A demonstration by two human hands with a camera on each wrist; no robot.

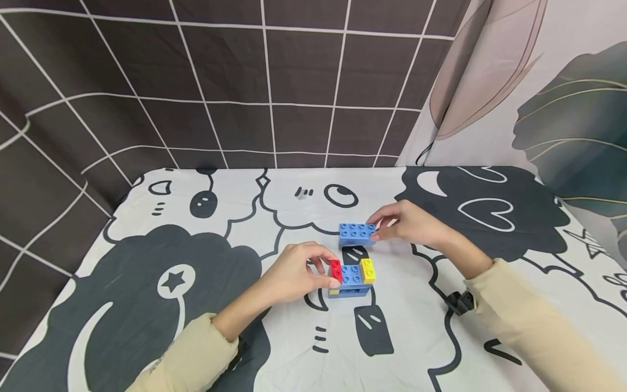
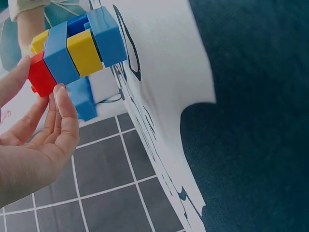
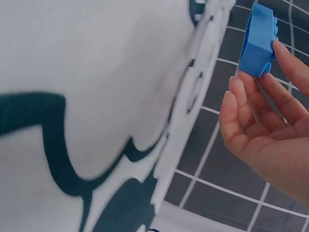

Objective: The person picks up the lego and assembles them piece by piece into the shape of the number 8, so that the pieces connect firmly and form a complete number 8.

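In the head view a small stack of toy building bricks stands at the middle of the cloth, with a blue brick [image 1: 350,276] between a red brick [image 1: 335,270] and a yellow brick [image 1: 367,270] on top. My left hand [image 1: 300,272] pinches the red brick at the stack's left end. From the left wrist view, a lower yellow brick [image 2: 84,53] shows between two blue layers. Behind the stack, my right hand [image 1: 413,222] grips the right end of a separate blue brick [image 1: 356,234], its studs facing up. The right wrist view shows that brick's hollow underside edge.
A white cloth [image 1: 313,365] with black cartoon drawings covers the surface. At the back hangs a dark curtain with a white grid [image 1: 303,71]. To the right is a leaf-patterned curtain [image 1: 578,125].
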